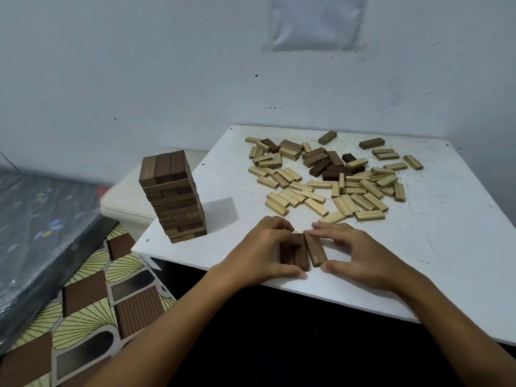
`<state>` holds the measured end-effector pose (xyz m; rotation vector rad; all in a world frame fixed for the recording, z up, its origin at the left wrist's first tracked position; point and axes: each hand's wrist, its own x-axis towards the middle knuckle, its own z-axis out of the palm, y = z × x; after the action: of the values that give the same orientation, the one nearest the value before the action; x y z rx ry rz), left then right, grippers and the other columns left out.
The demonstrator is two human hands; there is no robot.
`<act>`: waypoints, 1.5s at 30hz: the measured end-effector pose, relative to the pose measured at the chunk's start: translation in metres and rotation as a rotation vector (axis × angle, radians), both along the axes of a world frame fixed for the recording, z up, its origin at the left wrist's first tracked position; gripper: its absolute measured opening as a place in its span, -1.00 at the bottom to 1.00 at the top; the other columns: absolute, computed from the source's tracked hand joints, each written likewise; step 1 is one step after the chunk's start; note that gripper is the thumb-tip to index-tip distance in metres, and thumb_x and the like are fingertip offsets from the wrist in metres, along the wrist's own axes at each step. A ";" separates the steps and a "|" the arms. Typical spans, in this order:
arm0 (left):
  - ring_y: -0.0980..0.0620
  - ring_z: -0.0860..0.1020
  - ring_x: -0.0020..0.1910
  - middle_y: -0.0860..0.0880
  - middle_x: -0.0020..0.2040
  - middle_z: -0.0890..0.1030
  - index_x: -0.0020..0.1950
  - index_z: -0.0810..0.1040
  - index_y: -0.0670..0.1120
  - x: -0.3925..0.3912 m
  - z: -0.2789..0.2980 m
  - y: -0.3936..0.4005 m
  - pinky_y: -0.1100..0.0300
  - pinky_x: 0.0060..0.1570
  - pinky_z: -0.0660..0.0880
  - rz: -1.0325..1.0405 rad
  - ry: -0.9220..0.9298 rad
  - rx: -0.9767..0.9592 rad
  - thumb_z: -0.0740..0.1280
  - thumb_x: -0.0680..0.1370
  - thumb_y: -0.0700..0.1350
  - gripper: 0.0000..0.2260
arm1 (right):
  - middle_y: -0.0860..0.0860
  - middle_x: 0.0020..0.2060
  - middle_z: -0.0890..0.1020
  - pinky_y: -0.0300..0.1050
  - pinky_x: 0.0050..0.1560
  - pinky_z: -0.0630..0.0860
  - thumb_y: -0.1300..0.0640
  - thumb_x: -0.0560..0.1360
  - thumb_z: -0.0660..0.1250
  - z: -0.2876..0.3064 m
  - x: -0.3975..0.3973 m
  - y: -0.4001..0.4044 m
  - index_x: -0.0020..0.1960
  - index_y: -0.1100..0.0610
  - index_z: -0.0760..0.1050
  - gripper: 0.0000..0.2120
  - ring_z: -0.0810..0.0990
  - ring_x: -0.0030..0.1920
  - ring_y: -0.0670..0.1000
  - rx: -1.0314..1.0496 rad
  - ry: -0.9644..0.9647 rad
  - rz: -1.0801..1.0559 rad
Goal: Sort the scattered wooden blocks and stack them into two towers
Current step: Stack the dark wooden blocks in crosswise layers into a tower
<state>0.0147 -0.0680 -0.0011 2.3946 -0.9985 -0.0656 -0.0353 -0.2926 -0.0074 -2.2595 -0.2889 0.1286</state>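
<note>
Your left hand [261, 248] curls round two dark blocks [294, 254] lying side by side near the front edge of the desk [452, 247], thumb at their near ends and fingers over their far ends, while your right hand [356, 254] pinches a third, lighter brown block [315, 250] between thumb and fingertips, just beside the pair and angled slightly away from it. Held this way, the three look meant to be squeezed flush into one row that can be lifted together as the next layer. That layer would belong on the dark tower [174, 196], which stands near the desk's front left corner, already many layers high, with its layers laid crosswise to one another; it leans a touch and some layers sit unevenly, so set the next row down gently. The loose blocks [329, 180] lie scattered across the back and middle of the desk, pale ones in the majority, with a cluster of dark ones towards the back and two dark strays near the back edge. No pale tower has been started, so by my reckoning the work is well short of halfway. Off the left edge you can see a patterned floor [92, 300]. No brand, label or writing is legible on the blocks or the desk.
</note>
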 end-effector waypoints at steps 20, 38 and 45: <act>0.31 0.37 0.25 0.01 0.31 0.49 0.25 0.59 -0.05 0.007 -0.006 -0.009 0.15 0.36 0.35 0.028 0.065 -0.187 0.44 0.26 -0.02 -0.46 | -0.05 -0.14 0.50 -0.07 -0.13 0.50 0.19 0.49 0.39 -0.006 -0.004 0.014 0.07 -0.02 0.66 -0.80 0.51 -0.14 -0.10 -0.111 -0.210 -0.117; 0.19 0.34 0.37 0.02 0.44 0.39 0.48 0.31 0.00 -0.005 -0.011 -0.046 0.29 0.29 0.23 0.371 0.650 -1.017 0.01 0.56 0.31 -0.40 | -0.20 0.39 0.38 -0.18 0.44 0.14 -0.37 0.53 -0.04 -0.006 0.014 0.080 0.40 -0.17 0.31 -0.46 0.27 0.41 -0.23 0.901 -0.084 -0.553; 0.29 0.41 0.24 -0.04 0.44 0.39 0.47 0.32 -0.06 -0.010 -0.010 -0.051 0.28 0.34 0.22 0.394 0.613 -1.070 -0.06 0.49 0.28 -0.33 | -0.07 0.43 0.38 -0.22 0.41 0.13 -0.18 0.62 -0.12 0.002 0.015 0.091 0.45 0.05 0.32 -0.45 0.28 0.44 -0.15 1.034 -0.096 -0.646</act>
<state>0.0048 -0.1191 -0.0109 1.3790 -0.1469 -0.0846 -0.0198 -0.2021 -0.0056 -1.2320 0.2908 -0.3890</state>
